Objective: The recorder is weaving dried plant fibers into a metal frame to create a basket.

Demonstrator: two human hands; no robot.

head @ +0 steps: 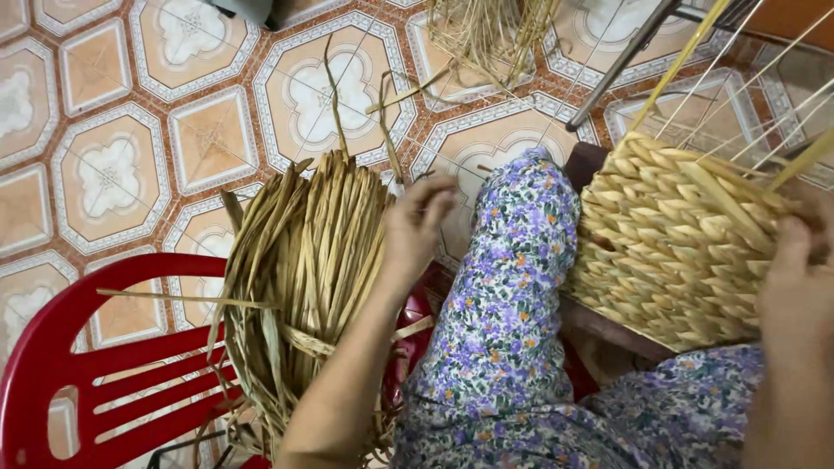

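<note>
With many rows of the tan, part-woven straw basket [673, 239] on the lap plaited and its bare upright stakes unwoven, the right hand [795, 278] grips its rim while the left hand [417, 221] pinches strands from the tied bundle of dried reeds [304, 260] on the red plastic chair [78, 347]
</note>
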